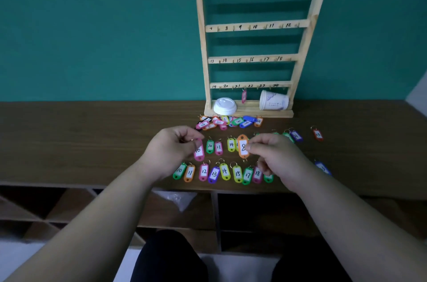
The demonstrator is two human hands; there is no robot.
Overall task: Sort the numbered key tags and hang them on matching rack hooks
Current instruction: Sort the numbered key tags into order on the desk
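Note:
A wooden rack [300,64] with four numbered bars of hooks leans against the teal wall. One pink tag [244,96] hangs from its bottom bar. My left hand [172,150] pinches the ring of a pink tag [199,152] marked 16. My right hand [275,157] pinches an orange tag [243,146] marked 8, lifted above the table. Two rows of coloured tags lie below my hands, such as the green 10 [179,171] and the yellow 15 [237,173]. A loose heap of tags [227,122] lies in front of the rack.
A white cup lid [224,106] and a paper cup [273,100] on its side rest on the rack's base. A red tag [318,135] and a blue tag [323,167] lie apart at the right. The wooden table [92,138] has open shelves below its front edge.

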